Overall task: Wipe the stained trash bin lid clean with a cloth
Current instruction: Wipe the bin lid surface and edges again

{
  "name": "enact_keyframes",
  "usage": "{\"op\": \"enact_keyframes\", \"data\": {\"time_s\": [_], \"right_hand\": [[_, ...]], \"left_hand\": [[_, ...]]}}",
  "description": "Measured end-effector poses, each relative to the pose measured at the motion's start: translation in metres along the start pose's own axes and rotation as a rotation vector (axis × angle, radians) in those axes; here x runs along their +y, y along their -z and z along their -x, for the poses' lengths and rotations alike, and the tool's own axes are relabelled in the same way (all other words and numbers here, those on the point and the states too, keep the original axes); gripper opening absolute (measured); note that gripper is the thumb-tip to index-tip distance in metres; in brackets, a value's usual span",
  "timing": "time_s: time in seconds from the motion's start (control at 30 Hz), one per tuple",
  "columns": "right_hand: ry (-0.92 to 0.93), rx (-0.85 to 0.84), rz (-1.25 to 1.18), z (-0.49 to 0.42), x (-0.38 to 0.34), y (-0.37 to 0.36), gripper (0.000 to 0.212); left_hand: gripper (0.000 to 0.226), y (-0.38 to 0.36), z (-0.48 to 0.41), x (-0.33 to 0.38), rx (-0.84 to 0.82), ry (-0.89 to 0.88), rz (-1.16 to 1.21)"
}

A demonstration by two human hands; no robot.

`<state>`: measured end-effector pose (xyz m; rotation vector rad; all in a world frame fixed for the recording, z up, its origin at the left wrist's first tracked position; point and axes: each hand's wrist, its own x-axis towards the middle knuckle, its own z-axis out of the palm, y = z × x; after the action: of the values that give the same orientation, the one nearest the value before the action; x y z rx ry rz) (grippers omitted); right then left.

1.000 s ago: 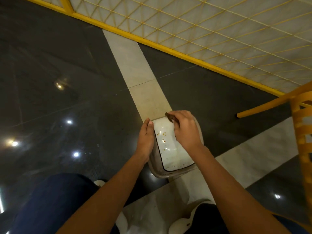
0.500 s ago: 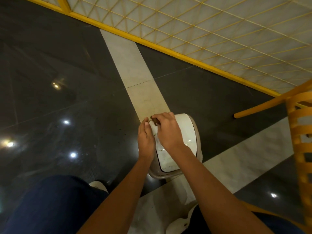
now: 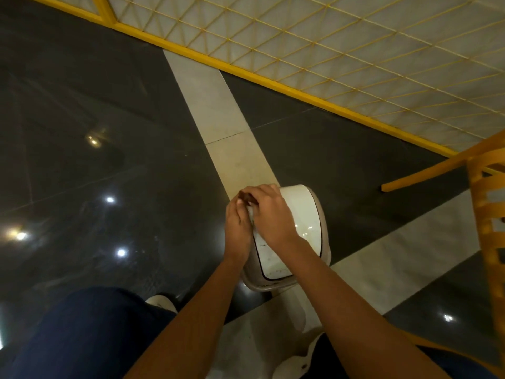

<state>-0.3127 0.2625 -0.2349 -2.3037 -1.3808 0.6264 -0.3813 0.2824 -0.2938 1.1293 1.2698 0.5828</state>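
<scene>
Lid (image 3: 299, 214): white, at your feet.
Left hand (image 3: 238, 228): fingers together, bracing lid's left edge.
Right hand (image 3: 269, 214): curled, pressing brown cloth (image 3: 247, 198) onto lid.

Counted on inspection: one trash bin lid (image 3: 306, 212), one brown cloth (image 3: 247, 198), two hands, left hand (image 3: 237, 231) and right hand (image 3: 269, 214), one yellow chair (image 3: 486, 214), two shoes.

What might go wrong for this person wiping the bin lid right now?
1. The right hand presses a small dark cloth near the lid's far left corner; a scrap that small could slip off and leave bare fingers in the stains.
2. The bin stands on glossy floor, steadied only by the left hand. A hard push might slide or tip it.
3. Specks near the lid's near edge could be missed.
</scene>
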Motion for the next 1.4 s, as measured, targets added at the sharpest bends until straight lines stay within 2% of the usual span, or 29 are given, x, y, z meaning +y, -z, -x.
{"op": "enact_keyframes", "data": {"time_s": [0.1,0.17,0.23,0.37,0.53,0.7,0.8,0.93,1.13,1.23,1.33,1.4], "right_hand": [[-0.08,0.033,0.052,-0.009,0.001,-0.002,0.038],[-0.087,0.052,0.037,-0.006,-0.006,-0.011,0.038],[-0.033,0.077,-0.023,0.002,-0.009,-0.019,0.034],[0.072,0.006,0.013,0.003,0.003,-0.001,0.035],[-0.145,0.079,0.041,-0.012,0.012,0.009,0.031],[0.052,-0.04,0.107,-0.002,-0.007,-0.004,0.038],[-0.009,-0.064,0.102,-0.018,0.003,0.01,0.029],[-0.166,-0.08,0.188,-0.038,0.009,0.021,0.027],[-0.009,-0.144,0.127,-0.027,-0.013,0.003,0.024],[-0.087,-0.167,0.164,-0.04,0.004,0.015,0.023],[-0.225,-0.147,0.246,-0.05,0.015,0.026,0.024],[-0.215,-0.128,0.25,-0.048,0.005,0.021,0.025]], "left_hand": [[0.034,0.0,0.0,-0.001,-0.002,0.007,0.024],[0.033,0.001,-0.001,-0.003,-0.06,0.038,0.076],[0.037,0.001,-0.002,-0.005,-0.09,0.035,0.049],[0.035,0.001,0.002,0.004,-0.007,0.02,0.044],[0.038,0.002,0.003,0.01,-0.01,0.015,-0.002],[0.034,0.002,0.003,0.004,-0.034,-0.049,-0.072],[0.035,0.002,0.003,0.007,-0.012,0.019,-0.031],[0.038,0.001,0.004,0.01,-0.022,0.049,-0.015],[0.034,-0.002,-0.003,-0.004,-0.017,0.036,-0.128],[0.038,-0.001,0.0,0.004,-0.007,0.08,-0.047],[0.038,0.001,0.005,0.01,-0.011,0.039,-0.02],[0.037,-0.001,0.003,0.005,0.004,0.046,-0.011]]}}
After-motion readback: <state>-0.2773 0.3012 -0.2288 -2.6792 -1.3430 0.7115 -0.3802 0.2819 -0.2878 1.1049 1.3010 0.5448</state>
